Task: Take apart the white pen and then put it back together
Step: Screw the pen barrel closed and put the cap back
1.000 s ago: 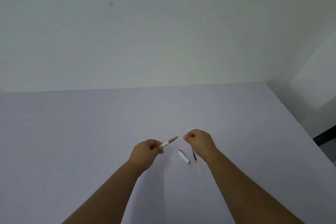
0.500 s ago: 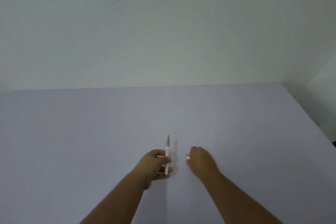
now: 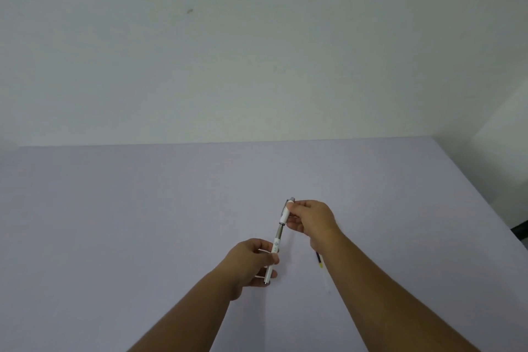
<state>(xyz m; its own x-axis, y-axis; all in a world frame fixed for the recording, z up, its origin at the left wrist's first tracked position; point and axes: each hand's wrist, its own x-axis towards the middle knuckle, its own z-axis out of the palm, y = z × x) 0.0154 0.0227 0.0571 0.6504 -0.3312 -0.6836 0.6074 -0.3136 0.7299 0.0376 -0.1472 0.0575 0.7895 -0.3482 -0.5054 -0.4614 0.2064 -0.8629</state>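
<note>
the pale lilac table [image 3: 143, 223] ran back to a far edge against the white wall [image 3: 228, 51], and its right edge slanted toward the near right corner; broad bare surface lay to the left of and beyond the hands. the left hand [image 3: 251, 261] was clenched around the white pen barrel [image 3: 271, 261], held above the table near its middle. the barrel's long axis ran nearly straight away from the person, tilted slightly right, grey tip section pointing far. the right hand [image 3: 310, 220] pinched the white cap [image 3: 286, 211] in its fingertips, in line with the barrel and over the tip's far end. a thin refill [image 3: 319, 260] lay on the table just beside the right wrist.
</note>
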